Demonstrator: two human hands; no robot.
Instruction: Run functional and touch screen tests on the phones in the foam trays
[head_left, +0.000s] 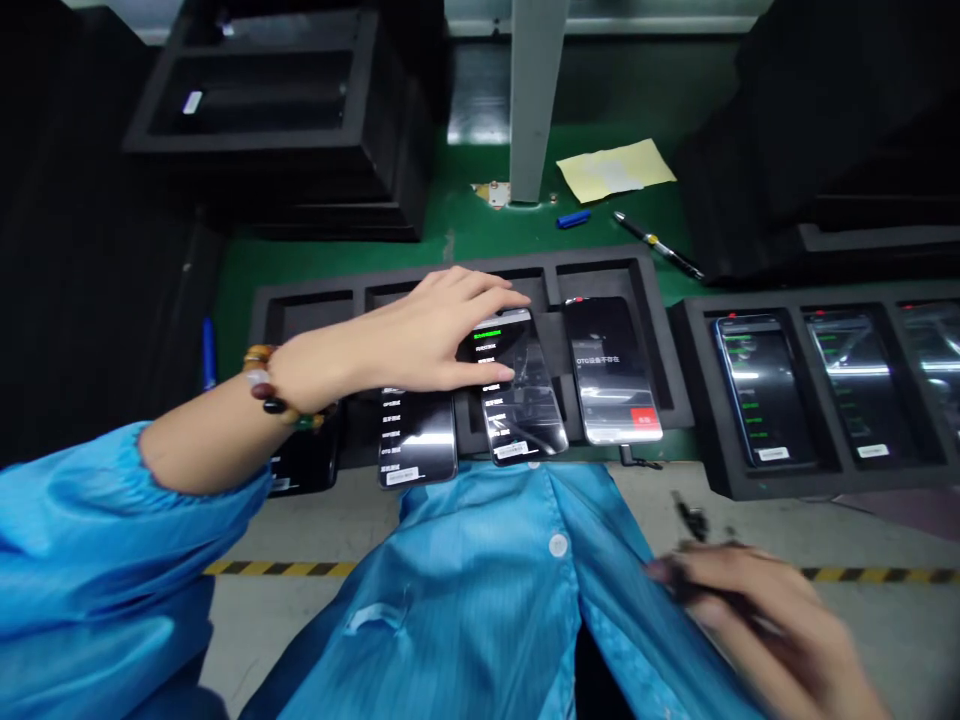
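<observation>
My left hand is stretched over a smartphone whose dark screen lists white lines of text and one green line. Its thumb lies across the screen and the fingers reach to the top edge. To the right a second smartphone shows a red button, with a small black plug at its lower edge. Left of my hand another smartphone is partly covered by it. Low on the right, my right hand, smeared by motion, is closed around a black cable with a connector.
The phones rest along a black foam tray with compartments. A second foam tray holds more lit phones on the right. Foam trays are stacked at back left and back right. A pen, blue cap and yellow paper lie behind.
</observation>
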